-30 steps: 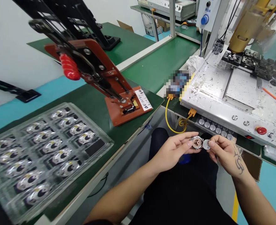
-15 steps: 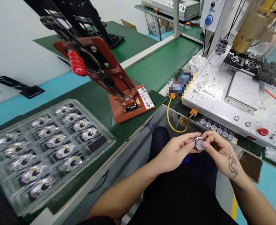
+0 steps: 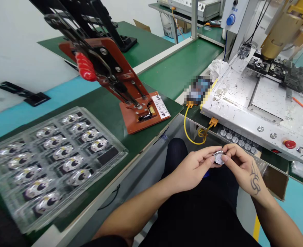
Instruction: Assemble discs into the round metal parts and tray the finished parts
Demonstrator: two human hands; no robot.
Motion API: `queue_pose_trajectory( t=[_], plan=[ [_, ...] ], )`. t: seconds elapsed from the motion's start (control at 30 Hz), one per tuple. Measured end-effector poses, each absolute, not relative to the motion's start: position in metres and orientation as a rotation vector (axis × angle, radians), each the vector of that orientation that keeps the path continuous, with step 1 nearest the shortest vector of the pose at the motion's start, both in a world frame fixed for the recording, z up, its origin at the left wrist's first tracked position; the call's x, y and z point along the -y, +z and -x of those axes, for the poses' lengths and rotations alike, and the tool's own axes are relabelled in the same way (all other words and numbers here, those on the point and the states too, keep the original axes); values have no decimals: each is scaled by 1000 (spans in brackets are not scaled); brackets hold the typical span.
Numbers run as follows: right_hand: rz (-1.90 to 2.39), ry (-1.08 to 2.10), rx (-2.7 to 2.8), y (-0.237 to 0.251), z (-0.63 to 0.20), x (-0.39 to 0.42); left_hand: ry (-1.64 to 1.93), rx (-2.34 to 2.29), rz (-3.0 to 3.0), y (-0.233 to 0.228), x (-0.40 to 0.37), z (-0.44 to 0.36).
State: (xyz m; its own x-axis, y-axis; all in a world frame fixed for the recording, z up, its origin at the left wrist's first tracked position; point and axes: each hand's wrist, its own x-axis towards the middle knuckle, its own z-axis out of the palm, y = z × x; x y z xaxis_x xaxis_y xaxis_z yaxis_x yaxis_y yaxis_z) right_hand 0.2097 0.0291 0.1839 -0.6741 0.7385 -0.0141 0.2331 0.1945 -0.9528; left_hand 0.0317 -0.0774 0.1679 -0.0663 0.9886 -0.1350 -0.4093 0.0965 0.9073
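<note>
Between the fingertips of both hands, above my lap, is a small round silver watch case (image 3: 219,158) with a pale printed disc on the side facing me. My left hand (image 3: 196,166) pinches its left edge, thumb in front. From the other side, the thumb and fingers of my right hand (image 3: 239,161) close on its right edge. Fingers cover parts of the rim, and the far side is hidden. To the left, a clear plastic tray (image 3: 119,156) carries rows of shiny silver watch cases, one pocket at its right end showing only dark lining.
An orange-brown toggle press (image 3: 131,120) with a red handle (image 3: 86,67) stands on the green bench (image 3: 100,109). At right is a white machine (image 3: 234,113) with a red button (image 3: 289,144). A yellow cable (image 3: 186,127) hangs at its corner, near a sheet of round stickers (image 3: 235,139).
The view has shifted very slightly. Both hands keep their hold on the watch case, which appears turned a little; its printed disc shows at a slightly different angle.
</note>
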Motion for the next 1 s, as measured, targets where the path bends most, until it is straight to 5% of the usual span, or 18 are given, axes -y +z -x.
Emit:
queue_pose_trajectory(
  t=[0.6,0.77,1.0],
  plan=[
    [848,890,2200,166,-210,-31,1300,-1370,-1147,166,77,-34],
    [641,1127,2308,167,-205,-36,1165,-1360,-1294,178,75,-17],
    [974,1682,1627,163,-188,-29,1424,-1258,-839,176,68,-23]
  ],
)
